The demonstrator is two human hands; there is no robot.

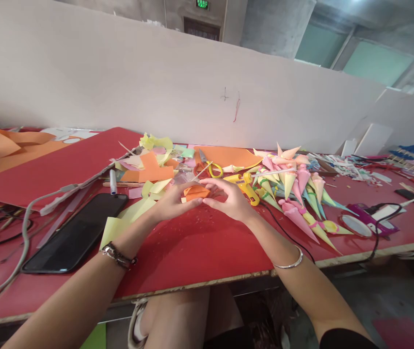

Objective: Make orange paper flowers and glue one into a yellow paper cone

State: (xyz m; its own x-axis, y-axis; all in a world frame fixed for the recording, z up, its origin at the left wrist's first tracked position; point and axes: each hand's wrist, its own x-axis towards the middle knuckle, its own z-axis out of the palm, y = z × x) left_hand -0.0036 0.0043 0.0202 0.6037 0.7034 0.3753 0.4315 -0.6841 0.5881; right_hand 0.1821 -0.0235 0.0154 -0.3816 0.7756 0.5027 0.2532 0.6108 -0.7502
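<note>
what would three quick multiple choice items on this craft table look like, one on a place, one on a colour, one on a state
1. Where does the phone lie?
A. left of the left hand
B. on the pile of paper cones
C. right of the right hand

2. What colour is the folded paper piece between the hands?
A. blue
B. orange
C. white

3. How do the left hand and right hand stand?
A. both flat on the table, apart
B. one raised high above the table
C. both closed in on the paper piece, fingertips pinching it

Answers: 1 A, the dark phone lies face up on the red table left of the left forearm. 2 B, the piece shows orange between the fingers. 3 C, both hands meet around the piece, just in front of the yellow-handled scissors.
</note>
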